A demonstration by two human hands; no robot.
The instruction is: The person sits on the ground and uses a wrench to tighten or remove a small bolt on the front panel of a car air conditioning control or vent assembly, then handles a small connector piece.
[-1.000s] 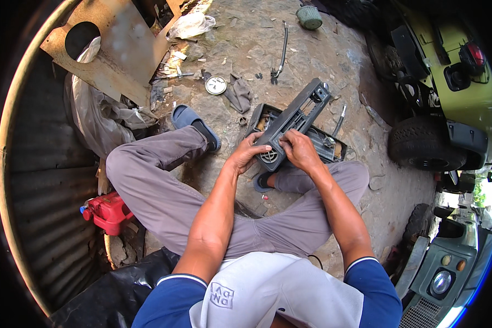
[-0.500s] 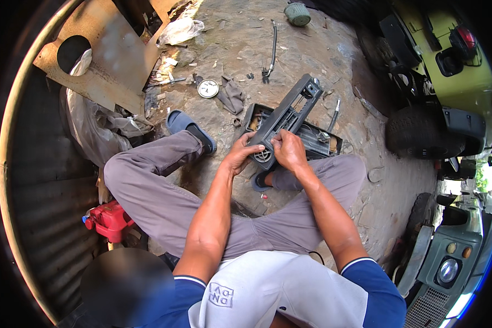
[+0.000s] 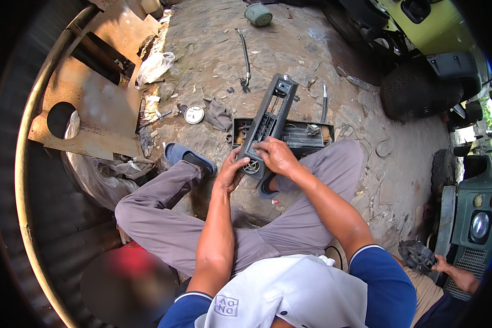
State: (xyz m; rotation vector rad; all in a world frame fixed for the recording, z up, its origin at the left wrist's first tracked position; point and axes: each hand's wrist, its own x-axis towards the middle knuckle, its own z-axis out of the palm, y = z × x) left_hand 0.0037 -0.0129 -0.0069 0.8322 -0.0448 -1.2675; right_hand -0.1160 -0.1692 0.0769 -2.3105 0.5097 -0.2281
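A long dark grey plastic panel (image 3: 268, 112) slants away from me, with slots along its middle and a round grille at its near end. My left hand (image 3: 231, 170) is closed round the near left edge, thumb on top beside the grille. My right hand (image 3: 277, 157) lies over the near right part, fingers bent and their tips together on the top face. Anything small in its fingers is hidden. Beneath the panel, a black rectangular case (image 3: 300, 143) rests on the ground, its middle covered by the panel.
A round white-faced gauge (image 3: 193, 114), a grey rag (image 3: 218, 113) and black hoses (image 3: 244, 57) lie on the stony ground. Rusty sheet metal (image 3: 101, 104) stands left. A vehicle tyre (image 3: 421, 89) is at the right. At lower right a co-worker's hand (image 3: 445, 266) holds a black part (image 3: 418, 256).
My right hand has shifted from the panel's right edge onto its top face near the grille. The view has swung, and a co-worker's hand with a black part has come in at lower right.
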